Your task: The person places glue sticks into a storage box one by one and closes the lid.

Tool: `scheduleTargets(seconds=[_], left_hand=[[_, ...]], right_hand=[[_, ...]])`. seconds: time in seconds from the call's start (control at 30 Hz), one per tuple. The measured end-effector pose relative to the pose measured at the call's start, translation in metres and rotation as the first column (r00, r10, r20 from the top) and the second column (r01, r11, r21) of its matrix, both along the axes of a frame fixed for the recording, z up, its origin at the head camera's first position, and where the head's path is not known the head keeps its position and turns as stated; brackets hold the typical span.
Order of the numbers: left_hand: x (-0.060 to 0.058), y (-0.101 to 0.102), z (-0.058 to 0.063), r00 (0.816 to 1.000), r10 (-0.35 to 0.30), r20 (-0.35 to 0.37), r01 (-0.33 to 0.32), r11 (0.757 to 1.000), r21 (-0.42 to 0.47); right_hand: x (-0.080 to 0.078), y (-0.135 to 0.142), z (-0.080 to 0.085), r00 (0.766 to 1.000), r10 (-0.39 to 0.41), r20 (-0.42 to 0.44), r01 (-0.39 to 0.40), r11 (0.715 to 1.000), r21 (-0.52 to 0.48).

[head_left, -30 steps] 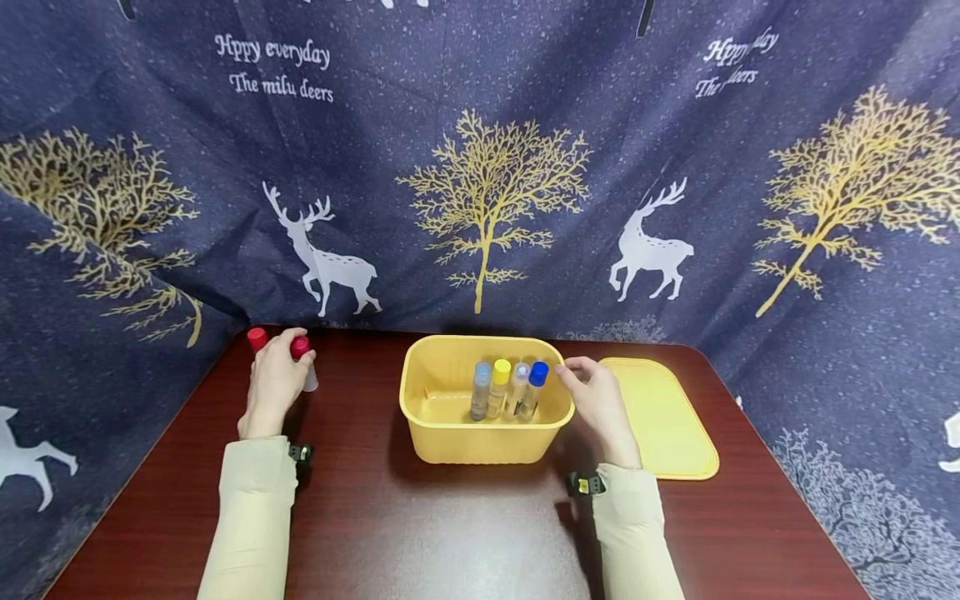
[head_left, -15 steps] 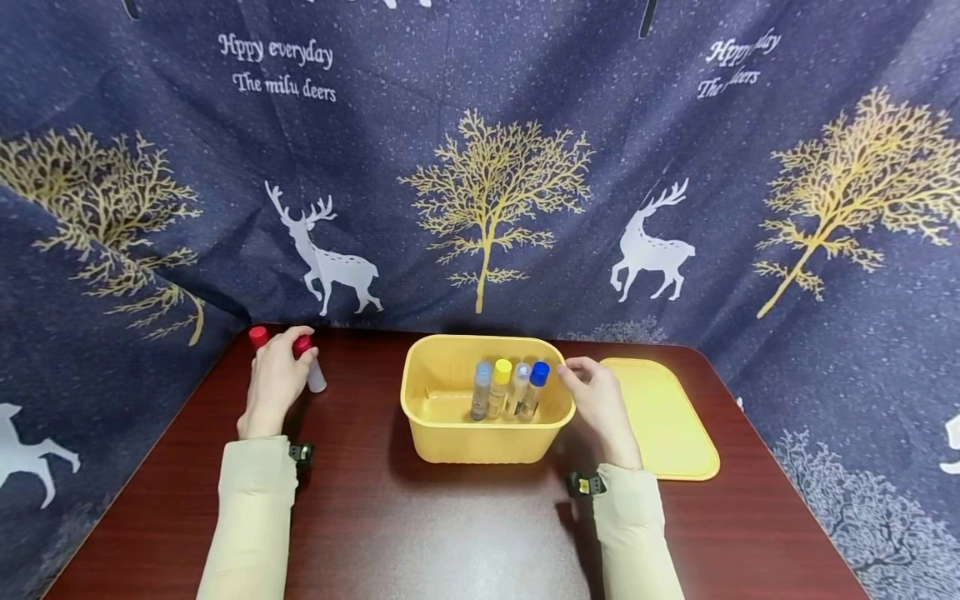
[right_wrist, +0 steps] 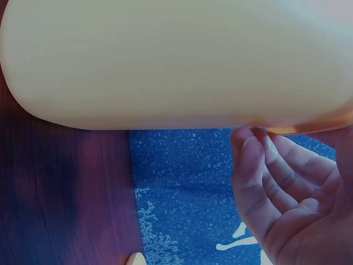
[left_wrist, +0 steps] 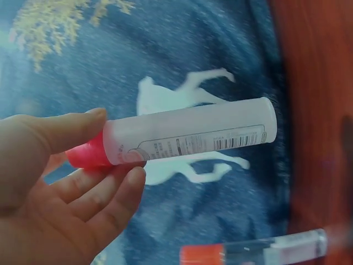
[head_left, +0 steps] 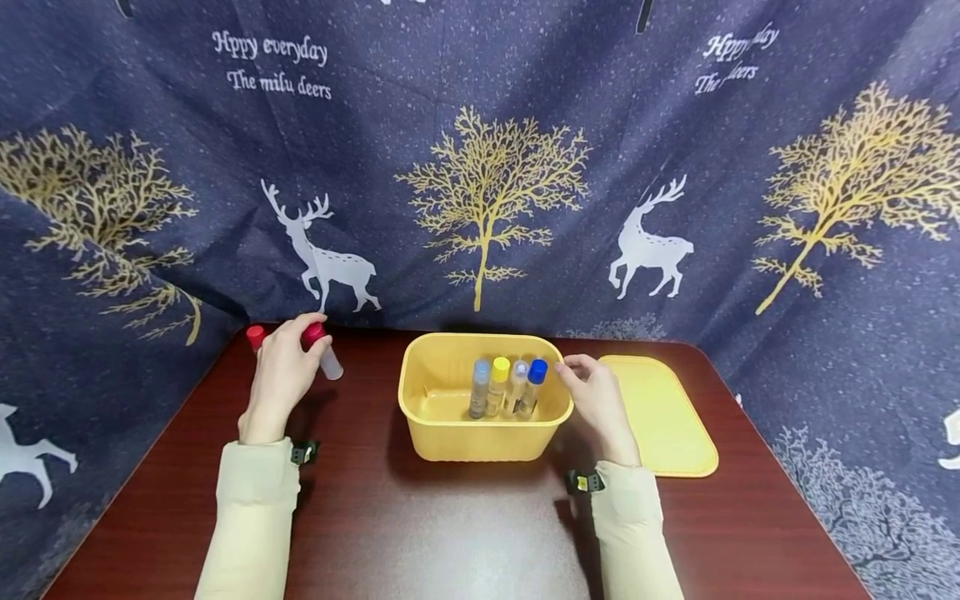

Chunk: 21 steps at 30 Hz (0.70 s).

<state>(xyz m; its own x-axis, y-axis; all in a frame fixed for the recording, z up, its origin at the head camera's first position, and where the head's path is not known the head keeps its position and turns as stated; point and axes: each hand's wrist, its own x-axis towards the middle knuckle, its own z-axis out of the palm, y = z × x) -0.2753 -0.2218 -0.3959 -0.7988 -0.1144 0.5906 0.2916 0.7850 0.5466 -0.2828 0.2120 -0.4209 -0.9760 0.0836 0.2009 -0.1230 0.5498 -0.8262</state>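
Pinching the frosted bottle [left_wrist: 193, 130] by its pink-red cap [left_wrist: 91, 149] in the left hand [head_left: 281, 367], tilted and apparently lifted, over the far left of the desk [head_left: 450, 533], near an orange-red-capped bottle [left_wrist: 253, 254]. Gripping the yellow box [head_left: 472, 443] by its rim [head_left: 450, 423] with the right hand [head_left: 600, 400]. Looks light, smooth, probably semi-stiff plastic; can't tell how full. Might swing when held cap-only. Better to grasp mid-body, squeeze gently.

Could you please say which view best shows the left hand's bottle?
The left wrist view: the bottle appears large there, red cap and barcode visible. The head view shows it small, partly behind the left hand; the right wrist view lacks it.
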Motion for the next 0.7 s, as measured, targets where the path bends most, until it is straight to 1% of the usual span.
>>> scheduleTargets(seconds=[0.23,0.4,0.53,0.63,0.7], left_hand=[[0.018,0.014,0.023,0.995,-0.016,-0.094,0.018,1.000,0.022],[0.031,0.018,0.040,0.991,-0.014,-0.132,0.018,0.999,0.031],[0.035,0.023,0.054,0.989,-0.048,-0.138,0.051,0.999,0.013],[0.035,0.029,0.066,0.988,-0.095,-0.123,0.094,0.996,-0.009],[0.033,0.033,0.074,0.985,-0.126,-0.115,0.123,0.992,-0.031]], right_hand=[[-0.001,-0.002,0.000,1.000,0.004,0.002,-0.004,1.000,-0.017],[-0.002,-0.004,0.001,1.000,0.010,0.013,-0.010,0.999,-0.035],[-0.002,-0.003,0.002,1.000,0.010,0.015,-0.010,0.999,-0.036],[-0.001,-0.002,0.001,1.000,0.003,0.009,-0.003,1.000,-0.020],[-0.001,-0.001,0.001,1.000,0.005,0.009,-0.005,1.000,-0.025]])
